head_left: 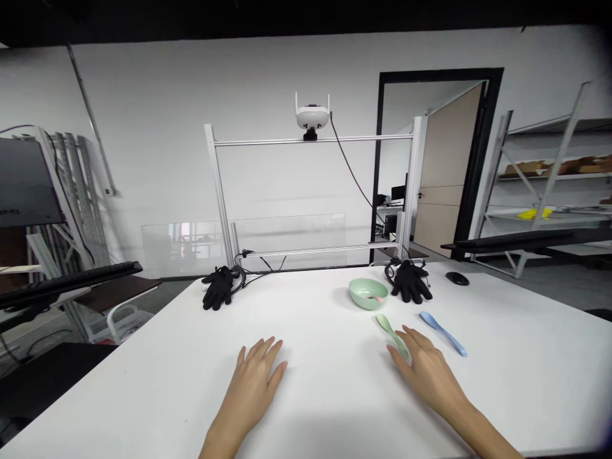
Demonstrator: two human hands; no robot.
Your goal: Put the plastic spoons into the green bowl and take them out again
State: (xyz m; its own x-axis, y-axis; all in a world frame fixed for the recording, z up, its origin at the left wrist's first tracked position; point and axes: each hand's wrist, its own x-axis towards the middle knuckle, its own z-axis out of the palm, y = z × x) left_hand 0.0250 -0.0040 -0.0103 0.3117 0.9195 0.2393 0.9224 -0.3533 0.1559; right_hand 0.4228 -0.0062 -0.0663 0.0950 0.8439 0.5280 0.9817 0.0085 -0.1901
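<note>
A light green spoon (388,326) lies on the white table (315,408), its bowl end pointing away from me. My right hand (427,371) is over the spoon's handle end, which shows between thumb and forefinger. Those fingers are apart, and whether they touch the handle I cannot tell. To the right of that hand lies a blue spoon (444,333). Farther back stands a green bowl (367,287) with something pink, like a spoon's handle (377,298), inside. On the left, my left hand (255,381) is open, palm down over the table, holding nothing.
Black gloves (218,288) with cables lie at the back left, and another black glove (411,282) is beside the bowl. A black mouse (458,278) sits at the back right. Behind the table's far edge rises a metal frame (315,140) carrying a white camera-like device (312,117).
</note>
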